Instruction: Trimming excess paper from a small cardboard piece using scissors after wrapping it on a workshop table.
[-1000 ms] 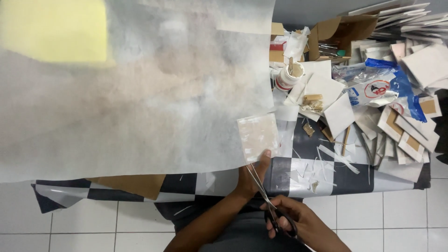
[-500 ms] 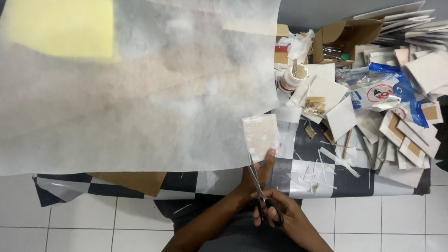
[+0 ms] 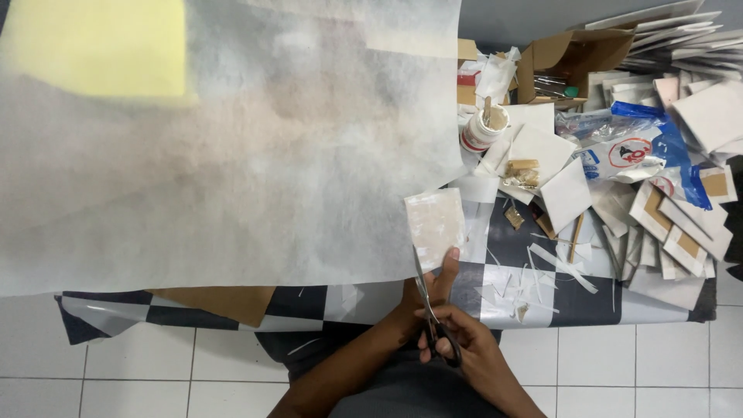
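Note:
My left hand (image 3: 428, 292) pinches the lower edge of a small white square piece (image 3: 435, 220), holding it up just right of a large white translucent sheet (image 3: 232, 155). In my right hand (image 3: 474, 358) are dark-handled scissors (image 3: 423, 285), fingers through the loops. The blades point up along the square's lower left edge, by my left thumb. Both hands hover over the near edge of a table with a black-and-white checkered cover (image 3: 511, 240).
A yellow patch (image 3: 101, 46) shows at the sheet's top left. White paper strips (image 3: 542, 271) litter the cover. Right of it lie stacked white and tan squares (image 3: 681, 224), a blue-and-white plastic bag (image 3: 635, 151), a small jar with a stick (image 3: 481, 128) and an open cardboard box (image 3: 569, 58). White floor tiles (image 3: 155, 371) lie below.
My right hand has brought the scissors up and to the left, from below the table edge to the square piece's lower edge. My left hand has held the square nearly still.

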